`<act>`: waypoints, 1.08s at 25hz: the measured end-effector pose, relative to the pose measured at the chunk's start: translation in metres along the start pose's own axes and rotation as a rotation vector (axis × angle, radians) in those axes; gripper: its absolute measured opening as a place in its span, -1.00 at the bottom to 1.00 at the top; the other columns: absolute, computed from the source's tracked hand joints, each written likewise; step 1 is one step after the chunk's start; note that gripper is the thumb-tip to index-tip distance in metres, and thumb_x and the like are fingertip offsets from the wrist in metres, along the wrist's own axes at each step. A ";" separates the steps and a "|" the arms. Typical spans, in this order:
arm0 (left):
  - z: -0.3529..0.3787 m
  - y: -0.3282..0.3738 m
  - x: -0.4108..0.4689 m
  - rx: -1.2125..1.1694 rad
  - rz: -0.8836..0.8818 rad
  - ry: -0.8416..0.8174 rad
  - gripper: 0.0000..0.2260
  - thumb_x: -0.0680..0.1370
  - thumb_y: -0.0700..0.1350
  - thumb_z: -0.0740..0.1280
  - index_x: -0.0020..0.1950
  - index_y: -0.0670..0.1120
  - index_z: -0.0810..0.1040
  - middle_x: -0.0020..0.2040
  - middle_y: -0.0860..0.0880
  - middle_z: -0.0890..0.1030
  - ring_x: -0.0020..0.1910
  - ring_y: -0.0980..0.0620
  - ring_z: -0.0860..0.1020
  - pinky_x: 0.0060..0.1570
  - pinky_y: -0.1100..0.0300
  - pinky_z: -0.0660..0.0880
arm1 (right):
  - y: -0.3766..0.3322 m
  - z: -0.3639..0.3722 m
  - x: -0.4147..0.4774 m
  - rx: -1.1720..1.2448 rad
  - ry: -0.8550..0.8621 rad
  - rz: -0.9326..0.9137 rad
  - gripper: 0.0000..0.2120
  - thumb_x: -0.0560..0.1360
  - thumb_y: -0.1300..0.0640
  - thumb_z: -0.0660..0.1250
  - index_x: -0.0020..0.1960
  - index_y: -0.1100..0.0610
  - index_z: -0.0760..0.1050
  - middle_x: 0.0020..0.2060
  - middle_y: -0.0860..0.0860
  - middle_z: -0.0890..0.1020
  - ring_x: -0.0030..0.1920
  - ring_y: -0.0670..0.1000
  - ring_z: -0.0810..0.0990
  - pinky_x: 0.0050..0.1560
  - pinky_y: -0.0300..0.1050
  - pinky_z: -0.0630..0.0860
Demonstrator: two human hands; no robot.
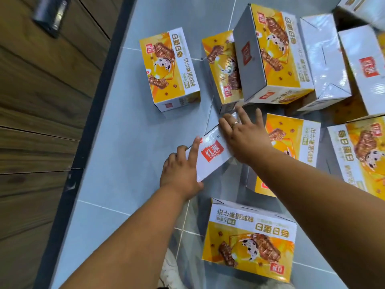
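1. White carton (210, 155) lies slanted low over the grey tiled floor (125, 142), its badged face turned up. Whether its underside touches the tiles cannot be told.
2. Left hand (181, 170) grips the carton's near corner, forefinger laid along the top and thumb tucked beneath, apparently to steady or pivot it.
3. Right hand (243, 138), wearing a ring (235, 123), lies flat on the carton's far end with fingers spread, seemingly guiding it.
4. Red badge (212, 153) on the carton reads "红派", with small "HONGPAI" beneath.
5. Same-brand yellow stock rings the carton: a lone box (169, 69) beyond it to the left, stacked boxes (270, 55) beyond it to the right, and a near box (250, 240) on the camera side, its upside-down lettering reading "每日蛋白" above pictured chocolate bars and a spotted cow.
6. Wooden panelling (41, 101) stands well left of the carton.
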State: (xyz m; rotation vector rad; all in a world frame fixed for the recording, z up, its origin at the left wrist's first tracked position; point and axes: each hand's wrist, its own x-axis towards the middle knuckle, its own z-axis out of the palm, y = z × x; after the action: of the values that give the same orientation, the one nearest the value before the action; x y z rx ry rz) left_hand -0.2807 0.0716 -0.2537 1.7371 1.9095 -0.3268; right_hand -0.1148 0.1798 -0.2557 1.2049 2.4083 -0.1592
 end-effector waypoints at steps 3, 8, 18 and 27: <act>-0.012 -0.005 -0.005 0.011 0.023 -0.003 -0.03 0.42 0.14 0.44 0.55 0.02 -0.19 0.38 -0.08 0.21 0.28 -0.09 0.30 0.22 0.04 0.38 | 0.002 -0.005 -0.017 0.103 -0.022 0.053 -0.15 0.40 -0.01 0.45 0.48 0.09 -0.01 0.47 0.06 0.17 0.46 0.33 0.10 0.25 0.20 0.39; -0.082 -0.010 -0.026 -0.028 0.097 -0.039 -0.08 0.41 0.02 0.47 0.56 0.03 -0.09 0.40 -0.05 0.19 0.36 -0.14 0.19 0.13 -0.05 0.46 | 0.006 -0.053 -0.055 0.179 0.013 0.135 -0.20 0.29 0.00 0.51 0.37 0.10 0.15 0.33 0.07 0.32 0.15 0.28 0.38 -0.22 0.00 0.38; -0.262 0.031 -0.138 0.094 0.239 -0.066 -0.11 0.44 0.04 0.41 0.57 0.03 -0.12 0.45 -0.06 0.16 0.37 -0.20 0.16 0.22 -0.07 0.40 | 0.024 -0.229 -0.178 0.248 0.046 0.234 -0.14 0.29 -0.08 0.50 0.43 0.11 0.12 0.35 0.10 0.36 0.18 0.29 0.39 -0.03 0.10 0.49; -0.470 0.107 -0.260 0.216 0.463 -0.016 -0.12 0.42 0.15 0.39 0.57 0.08 -0.08 0.46 -0.01 0.22 0.30 -0.22 0.25 0.25 -0.02 0.31 | 0.061 -0.423 -0.327 0.328 0.108 0.395 -0.13 0.29 -0.14 0.46 0.42 0.13 0.12 0.30 0.12 0.34 0.19 0.27 0.36 0.01 0.12 0.48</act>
State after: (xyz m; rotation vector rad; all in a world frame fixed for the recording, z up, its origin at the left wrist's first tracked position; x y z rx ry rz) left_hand -0.2724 0.1088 0.2926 2.2429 1.4420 -0.3771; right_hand -0.0371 0.1008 0.2709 1.8539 2.2328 -0.3851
